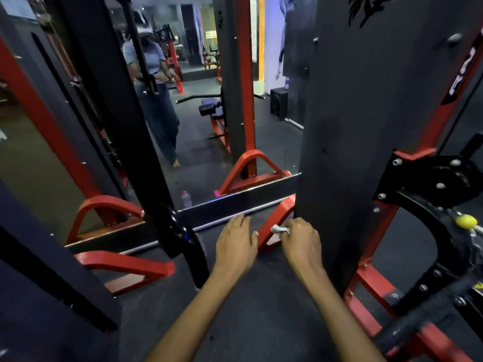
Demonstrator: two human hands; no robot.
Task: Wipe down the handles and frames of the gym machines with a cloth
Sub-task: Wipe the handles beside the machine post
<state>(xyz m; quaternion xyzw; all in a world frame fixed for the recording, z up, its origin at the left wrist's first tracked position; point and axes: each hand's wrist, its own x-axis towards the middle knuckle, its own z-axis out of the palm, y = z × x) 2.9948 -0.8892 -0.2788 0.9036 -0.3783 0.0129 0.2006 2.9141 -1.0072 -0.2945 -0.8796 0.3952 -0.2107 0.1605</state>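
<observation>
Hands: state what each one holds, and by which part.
The right hand grips a small white cloth, bunched in its fingers, one end poking out. The left hand holds nothing; its fingers are straight.

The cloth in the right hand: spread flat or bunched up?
Bunched up. The right hand grips the cloth in curled fingers; only a small crumpled white wad pokes out beside the red frame brace.
</observation>
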